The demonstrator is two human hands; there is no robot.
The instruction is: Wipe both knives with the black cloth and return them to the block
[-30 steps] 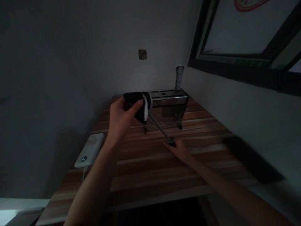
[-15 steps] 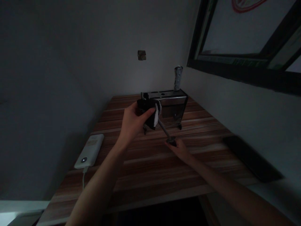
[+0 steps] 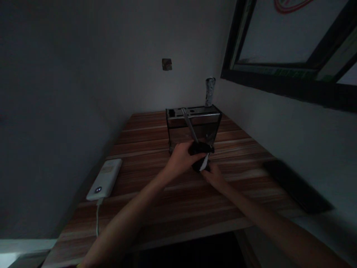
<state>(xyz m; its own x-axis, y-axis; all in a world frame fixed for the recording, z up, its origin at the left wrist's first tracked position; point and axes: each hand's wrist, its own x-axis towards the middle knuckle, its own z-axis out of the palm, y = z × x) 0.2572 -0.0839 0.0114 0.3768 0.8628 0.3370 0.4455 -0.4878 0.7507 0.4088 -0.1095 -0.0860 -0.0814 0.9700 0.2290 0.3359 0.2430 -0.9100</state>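
My left hand (image 3: 181, 158) is closed around a black cloth (image 3: 198, 147) with a white edge, folded about the lower part of a knife. The knife's long, narrow metal blade (image 3: 189, 124) sticks out beyond the cloth, pointing up and away. My right hand (image 3: 214, 175) grips the knife at its handle end, just below the cloth; the handle is mostly hidden. Behind the blade stands a knife block (image 3: 193, 121) with a slotted metal top and dark, see-through front. Dim light blurs small details.
A white power bank (image 3: 104, 179) with a cable plugged in lies on the striped wooden table (image 3: 145, 149) at left. A dark flat object (image 3: 297, 186) rests at the right edge. A patterned grey upright object (image 3: 210, 92) stands at the knife block's back right. A framed window (image 3: 279, 41) is upper right.
My left hand has slid the cloth down along the blade, right and toward me, to the handle end. More blade now shows. My right hand has stayed nearly in place.
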